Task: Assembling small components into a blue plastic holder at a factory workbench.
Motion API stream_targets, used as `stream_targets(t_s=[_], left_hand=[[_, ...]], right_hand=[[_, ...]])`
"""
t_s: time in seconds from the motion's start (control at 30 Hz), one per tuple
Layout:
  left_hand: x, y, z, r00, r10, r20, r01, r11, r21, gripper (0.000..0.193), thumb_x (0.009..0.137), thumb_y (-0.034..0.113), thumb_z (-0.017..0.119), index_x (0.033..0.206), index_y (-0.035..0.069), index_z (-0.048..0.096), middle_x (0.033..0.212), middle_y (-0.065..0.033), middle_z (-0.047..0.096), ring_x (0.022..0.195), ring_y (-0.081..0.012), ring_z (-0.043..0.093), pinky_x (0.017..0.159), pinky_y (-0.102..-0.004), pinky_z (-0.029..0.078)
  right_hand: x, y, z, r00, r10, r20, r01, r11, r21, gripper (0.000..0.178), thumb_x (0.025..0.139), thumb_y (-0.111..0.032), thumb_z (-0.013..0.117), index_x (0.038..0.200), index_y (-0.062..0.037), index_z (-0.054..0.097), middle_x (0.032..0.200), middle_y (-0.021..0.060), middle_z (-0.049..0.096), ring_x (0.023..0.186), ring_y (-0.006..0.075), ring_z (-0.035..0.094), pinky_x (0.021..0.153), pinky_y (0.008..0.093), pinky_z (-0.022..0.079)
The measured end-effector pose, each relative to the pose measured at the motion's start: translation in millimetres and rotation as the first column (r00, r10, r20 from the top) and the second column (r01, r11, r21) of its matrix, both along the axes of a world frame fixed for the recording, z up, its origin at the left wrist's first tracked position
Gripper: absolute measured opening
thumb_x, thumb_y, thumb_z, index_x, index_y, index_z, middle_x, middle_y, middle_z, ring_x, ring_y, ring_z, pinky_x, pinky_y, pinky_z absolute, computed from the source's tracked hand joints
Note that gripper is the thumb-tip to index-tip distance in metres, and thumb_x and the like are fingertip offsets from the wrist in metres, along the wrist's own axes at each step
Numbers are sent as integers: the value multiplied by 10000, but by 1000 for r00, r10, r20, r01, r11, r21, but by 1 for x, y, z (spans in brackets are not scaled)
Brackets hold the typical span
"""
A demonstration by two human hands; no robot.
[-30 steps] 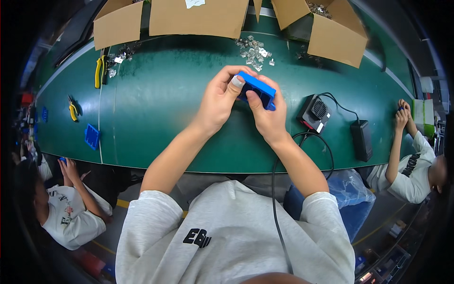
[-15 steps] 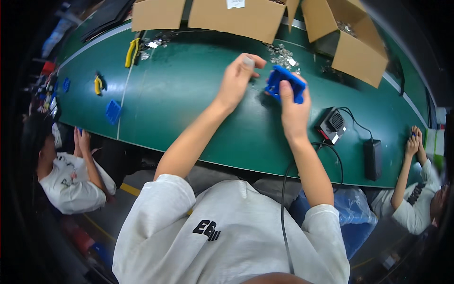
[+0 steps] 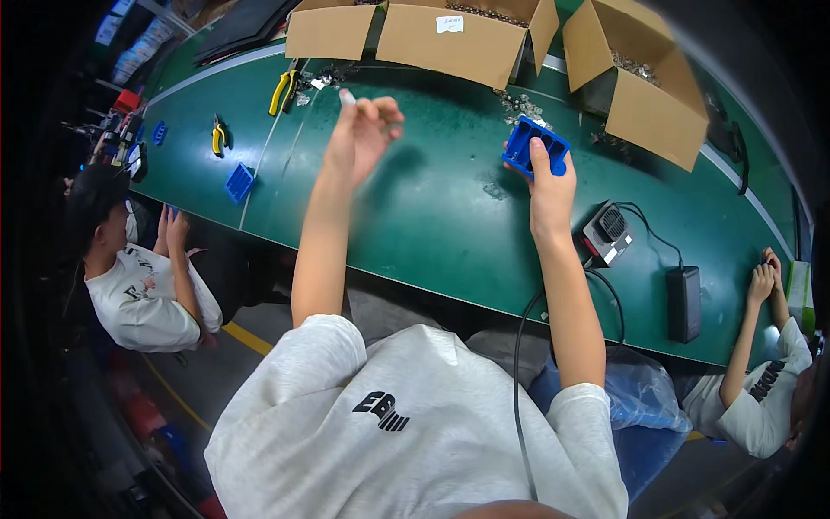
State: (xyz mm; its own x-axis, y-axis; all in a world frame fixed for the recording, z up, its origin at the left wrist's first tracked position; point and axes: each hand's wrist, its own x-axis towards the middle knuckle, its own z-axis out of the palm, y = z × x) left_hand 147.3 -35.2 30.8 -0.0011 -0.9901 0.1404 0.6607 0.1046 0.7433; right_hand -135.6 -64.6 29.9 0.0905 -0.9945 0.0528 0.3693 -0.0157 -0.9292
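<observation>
My right hand [image 3: 552, 195] grips a blue plastic tray [image 3: 522, 154] with several open slots, thumb over its front side and fingers behind it. The tray is held tilted above the table, near a small pile of metal pieces [image 3: 524, 111]. Well to its left, my left hand [image 3: 363, 138] is raised over the table with fingers apart and loosely bent, holding nothing that I can see. One of its digits wears a white cover [image 3: 347, 97]. That hand is slightly blurred by motion.
Cardboard boxes [image 3: 454, 39] of metal pieces line the far side of the green table [image 3: 432, 225]. Yellow-handled pliers [image 3: 283, 92], cutters [image 3: 218, 137] and a blue slotted part [image 3: 239, 182] lie left. A small fan device [image 3: 608, 232] and black power adapter [image 3: 683, 303] sit right. Co-workers flank me.
My left hand has moved left, away from the blue tray, and its fingers have spread. My right hand still holds the tray, now turned so its slots show more. The whole view has shifted slightly.
</observation>
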Motion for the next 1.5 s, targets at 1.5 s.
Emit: stream_targets(t_s=[1.5], left_hand=[[186, -84, -35, -441, 103, 892, -631, 671, -390, 329, 792, 246, 629, 1072, 79, 665, 906, -141, 685, 869, -304, 652, 801, -395, 496]], right_hand=[[-1, -3, -3, 1000, 21, 2, -21, 999, 45, 331, 915, -232, 611, 1139, 2, 540, 1013, 55, 597, 866, 121, 586, 718, 288, 539]])
